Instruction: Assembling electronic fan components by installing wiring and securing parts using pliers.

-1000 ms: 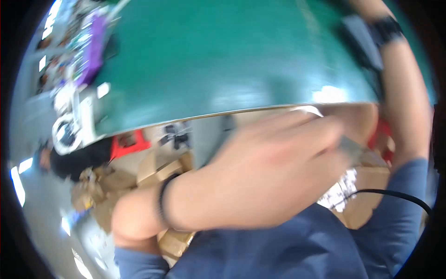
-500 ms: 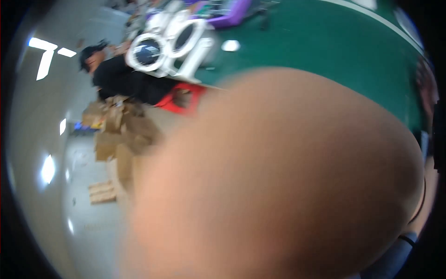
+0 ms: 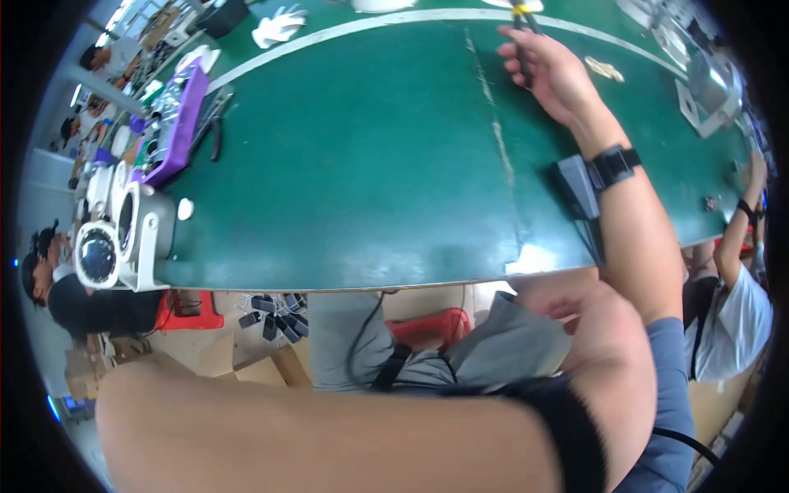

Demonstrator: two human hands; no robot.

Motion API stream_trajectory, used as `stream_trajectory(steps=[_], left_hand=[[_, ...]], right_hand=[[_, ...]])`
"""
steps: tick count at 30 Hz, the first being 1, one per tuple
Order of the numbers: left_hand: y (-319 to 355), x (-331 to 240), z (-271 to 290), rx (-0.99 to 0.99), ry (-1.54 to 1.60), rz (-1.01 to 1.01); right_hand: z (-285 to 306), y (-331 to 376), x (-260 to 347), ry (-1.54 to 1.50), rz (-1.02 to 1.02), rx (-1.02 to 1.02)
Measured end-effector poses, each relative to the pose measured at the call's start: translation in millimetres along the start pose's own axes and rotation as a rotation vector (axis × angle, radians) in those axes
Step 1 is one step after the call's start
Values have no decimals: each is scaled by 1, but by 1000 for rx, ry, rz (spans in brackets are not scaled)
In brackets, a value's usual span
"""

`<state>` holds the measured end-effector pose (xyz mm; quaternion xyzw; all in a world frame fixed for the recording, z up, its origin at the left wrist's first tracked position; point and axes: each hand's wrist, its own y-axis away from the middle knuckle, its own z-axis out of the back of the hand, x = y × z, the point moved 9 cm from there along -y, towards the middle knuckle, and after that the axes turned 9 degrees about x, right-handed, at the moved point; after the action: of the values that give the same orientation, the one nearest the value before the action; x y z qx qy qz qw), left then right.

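Observation:
My right hand [image 3: 551, 70] is closed around pliers [image 3: 523, 49] with dark handles and a touch of yellow, above the far part of the green table [image 3: 353, 148]. A black watch-like band [image 3: 612, 167] circles that wrist, next to a grey box [image 3: 578, 187] with a cable. Close to the camera, my left forearm crosses the lower part of the view, with a black wristband. My left hand [image 3: 612, 345] is by the table's front edge, beside my right forearm. Its fingers look curled; whatever they might hold is hidden.
At left stand a purple tray [image 3: 191, 123] of parts, pliers [image 3: 215, 138] and a white camera housing [image 3: 148, 234] on a bracket. White gloves [image 3: 279, 26] lie at the back. Another bracketed housing [image 3: 711, 90] is at right. Co-workers sit on both sides, one [image 3: 735, 304] near right.
The view has swung upright from a strong tilt. The blurred arm that filled the middle now lies low, uncovering the table and my right hand with the pliers.

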<state>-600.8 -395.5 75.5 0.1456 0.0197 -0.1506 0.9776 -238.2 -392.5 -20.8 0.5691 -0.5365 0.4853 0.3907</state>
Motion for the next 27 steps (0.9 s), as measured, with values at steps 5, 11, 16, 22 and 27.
stream_trajectory(steps=[5, 11, 16, 22, 27], left_hand=[[45, 27, -25, 120, -98, 210], [85, 56, -47, 276, -243, 416], [93, 109, -47, -47, 19, 893], [276, 310, -48, -169, 407, 1057], [438, 447, -87, -487, 780, 1566]], right_hand=[[39, 20, 17, 11, -4, -59], [24, 23, 2, -78, -28, -78], [26, 24, 4, -120, -12, -144], [26, 20, 27, 290, 287, -228], [20, 22, 29, 561, 159, -257]])
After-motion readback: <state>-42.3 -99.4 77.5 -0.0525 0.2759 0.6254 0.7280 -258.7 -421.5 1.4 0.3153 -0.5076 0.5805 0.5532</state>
